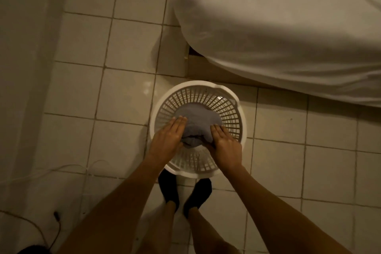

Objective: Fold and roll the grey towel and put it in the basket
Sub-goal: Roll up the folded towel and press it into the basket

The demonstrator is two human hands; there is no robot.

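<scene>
Both hands, left hand (168, 137) and right hand (223, 143), cup the rolled grey towel (196, 118) inside the white laundry basket (233, 99); placing is under way, letting go likely comes next.

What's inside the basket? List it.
The grey towel, rolled, sits inside the basket, with the left hand and right hand pressed against its sides. Anything beneath the towel is covered.

A person seen from above: two bare forearms with no sleeves, watch or jewellery in view, ending in the left hand (168, 137) and the right hand (225, 146), fingers straight and close together. Both lower legs are bare below the knee. The feet wear dark ankle-height socks (198, 194), black or near black in the dim, yellowish light.
</scene>
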